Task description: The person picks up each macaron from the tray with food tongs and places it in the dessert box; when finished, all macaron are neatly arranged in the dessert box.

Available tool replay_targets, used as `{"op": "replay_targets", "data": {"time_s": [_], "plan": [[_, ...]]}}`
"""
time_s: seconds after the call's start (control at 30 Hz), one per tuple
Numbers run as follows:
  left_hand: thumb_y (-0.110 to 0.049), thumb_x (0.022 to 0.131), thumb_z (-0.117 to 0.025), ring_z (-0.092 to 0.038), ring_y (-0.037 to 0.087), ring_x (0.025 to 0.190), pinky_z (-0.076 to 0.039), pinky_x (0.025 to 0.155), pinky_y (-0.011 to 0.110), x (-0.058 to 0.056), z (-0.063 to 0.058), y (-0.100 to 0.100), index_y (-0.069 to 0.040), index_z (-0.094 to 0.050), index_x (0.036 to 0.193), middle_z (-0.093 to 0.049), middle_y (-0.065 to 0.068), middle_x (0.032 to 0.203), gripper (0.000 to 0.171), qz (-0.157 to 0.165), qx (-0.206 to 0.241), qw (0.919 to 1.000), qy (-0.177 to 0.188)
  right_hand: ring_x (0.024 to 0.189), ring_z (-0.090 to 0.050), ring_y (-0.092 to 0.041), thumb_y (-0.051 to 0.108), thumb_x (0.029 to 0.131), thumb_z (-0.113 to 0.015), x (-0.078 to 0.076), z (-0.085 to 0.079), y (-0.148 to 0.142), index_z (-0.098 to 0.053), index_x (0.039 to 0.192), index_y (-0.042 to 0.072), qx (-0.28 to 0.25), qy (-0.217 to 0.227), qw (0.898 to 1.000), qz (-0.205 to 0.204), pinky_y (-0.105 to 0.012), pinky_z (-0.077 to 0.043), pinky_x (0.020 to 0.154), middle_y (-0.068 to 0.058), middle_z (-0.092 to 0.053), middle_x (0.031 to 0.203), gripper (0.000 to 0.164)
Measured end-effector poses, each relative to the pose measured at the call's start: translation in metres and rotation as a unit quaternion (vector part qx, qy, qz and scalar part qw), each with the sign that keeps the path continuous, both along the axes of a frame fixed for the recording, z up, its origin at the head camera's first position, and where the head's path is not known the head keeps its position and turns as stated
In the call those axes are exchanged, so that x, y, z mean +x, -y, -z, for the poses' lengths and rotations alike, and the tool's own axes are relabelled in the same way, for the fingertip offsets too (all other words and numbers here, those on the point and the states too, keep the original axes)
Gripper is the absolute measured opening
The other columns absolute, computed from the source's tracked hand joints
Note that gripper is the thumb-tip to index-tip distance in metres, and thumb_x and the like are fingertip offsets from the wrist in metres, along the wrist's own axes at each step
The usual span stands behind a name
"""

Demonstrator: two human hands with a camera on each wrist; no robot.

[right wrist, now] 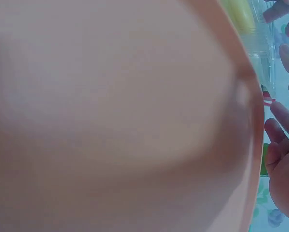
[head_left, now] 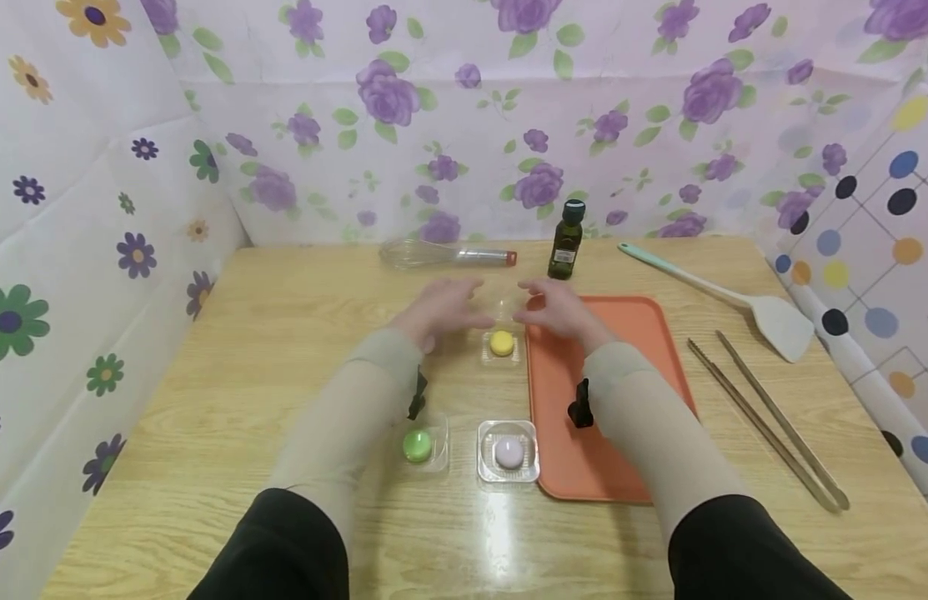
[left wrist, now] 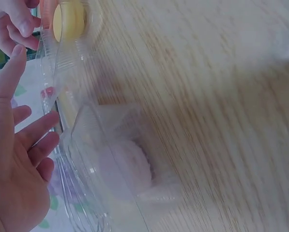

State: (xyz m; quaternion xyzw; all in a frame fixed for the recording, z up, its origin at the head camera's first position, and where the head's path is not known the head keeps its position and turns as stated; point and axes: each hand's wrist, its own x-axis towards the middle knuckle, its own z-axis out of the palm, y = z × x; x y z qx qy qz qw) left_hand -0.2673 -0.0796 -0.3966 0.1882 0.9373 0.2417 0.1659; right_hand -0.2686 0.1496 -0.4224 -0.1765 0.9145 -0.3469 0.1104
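Note:
A yellow macaron [head_left: 502,343] sits in a clear plastic box [head_left: 501,362], whose see-through lid stands raised behind it. My left hand [head_left: 443,310] is on the left of that lid and my right hand [head_left: 561,310] on its right, fingers loosely bent and apart. Whether any fingertip touches the lid cannot be told. Beneath the left hand, the left wrist view has a pale macaron [left wrist: 127,169] in another clear box, mostly hidden in the head view. Closer to me are a green macaron [head_left: 417,446] and a lilac macaron [head_left: 509,452], each in a clear box.
An orange tray [head_left: 584,467] lies under my right forearm. Behind the hands are a whisk [head_left: 448,254] and a dark green bottle [head_left: 565,242]. To the right lie a white spatula [head_left: 780,325] and metal tongs [head_left: 771,425]. Patterned cloth walls border the wooden table [head_left: 231,433].

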Motion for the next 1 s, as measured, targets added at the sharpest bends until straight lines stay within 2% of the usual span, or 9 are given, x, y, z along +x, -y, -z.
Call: {"op": "replay_targets", "data": {"time_s": [0.1, 0.23, 0.37, 0.6, 0.77, 0.87, 1.0], "plan": [[-0.050, 0.080, -0.068, -0.038, 0.029, 0.127, -0.026, 0.107, 0.048, 0.000, -0.002, -0.003, -0.016, -0.028, 0.147, -0.051, 0.008, 0.134, 0.085, 0.006, -0.018, 0.9998, -0.006, 0.118, -0.048, -0.031, 0.030, 0.087, -0.067, -0.002, 0.000, 0.001, -0.044, 0.138, 0.005, -0.009, 0.002, 1.000, -0.006, -0.046, -0.035, 0.102, -0.018, -0.045, 0.137, 0.061], [-0.055, 0.081, -0.064, -0.040, 0.032, 0.125, -0.023, 0.108, 0.050, 0.000, -0.004, -0.006, -0.014, -0.029, 0.147, -0.056, 0.007, 0.128, 0.085, 0.032, -0.060, 0.9973, -0.028, 0.115, -0.051, -0.031, 0.031, 0.088, -0.066, -0.003, -0.001, 0.002, -0.045, 0.137, 0.004, -0.006, 0.005, 1.000, -0.017, -0.044, -0.039, 0.100, -0.017, -0.047, 0.136, 0.059], [-0.057, 0.082, -0.062, -0.040, 0.033, 0.125, -0.021, 0.108, 0.051, 0.000, -0.005, -0.008, -0.013, -0.029, 0.147, -0.058, 0.007, 0.126, 0.084, 0.047, -0.072, 0.9955, -0.038, 0.115, -0.051, -0.030, 0.031, 0.088, -0.065, -0.004, -0.002, 0.002, -0.046, 0.137, 0.005, -0.009, 0.018, 1.000, -0.007, -0.043, -0.041, 0.098, -0.016, -0.047, 0.136, 0.058], [-0.045, 0.078, -0.071, -0.047, 0.025, 0.118, -0.036, 0.101, 0.046, 0.000, -0.005, -0.007, -0.015, -0.031, 0.146, -0.053, 0.005, 0.130, 0.085, 0.011, -0.012, 0.9998, -0.015, 0.116, -0.051, -0.031, 0.029, 0.088, -0.066, -0.001, -0.008, 0.001, -0.041, 0.140, 0.006, -0.042, 0.046, 0.998, 0.017, -0.043, -0.042, 0.096, -0.016, -0.038, 0.140, 0.062], [-0.032, 0.077, -0.076, -0.044, 0.023, 0.119, -0.033, 0.103, 0.046, 0.004, -0.008, -0.005, -0.021, -0.033, 0.146, -0.051, 0.000, 0.130, 0.082, -0.023, 0.042, 0.9988, 0.009, 0.109, -0.054, -0.029, 0.030, 0.085, -0.069, 0.001, -0.013, -0.001, -0.042, 0.140, 0.008, -0.023, 0.028, 0.999, 0.016, -0.042, -0.042, 0.096, -0.016, -0.040, 0.135, 0.065], [-0.028, 0.079, -0.074, -0.045, 0.022, 0.118, -0.034, 0.103, 0.044, 0.003, -0.008, -0.004, -0.020, -0.036, 0.143, -0.052, 0.000, 0.128, 0.075, -0.021, 0.039, 0.9990, -0.005, 0.110, -0.053, -0.030, 0.030, 0.083, -0.071, 0.002, -0.015, -0.002, -0.045, 0.138, 0.007, -0.004, 0.014, 1.000, 0.010, -0.042, -0.040, 0.098, -0.016, -0.041, 0.133, 0.065], [-0.028, 0.083, -0.071, -0.048, 0.021, 0.115, -0.036, 0.102, 0.040, -0.001, -0.007, -0.004, -0.014, -0.041, 0.139, -0.055, 0.002, 0.124, 0.065, 0.010, 0.008, 0.9986, -0.052, 0.116, -0.047, -0.031, 0.031, 0.082, -0.071, 0.007, -0.019, -0.003, -0.048, 0.135, 0.007, 0.017, -0.001, 1.000, 0.001, -0.044, -0.037, 0.100, -0.015, -0.041, 0.133, 0.063]]}}
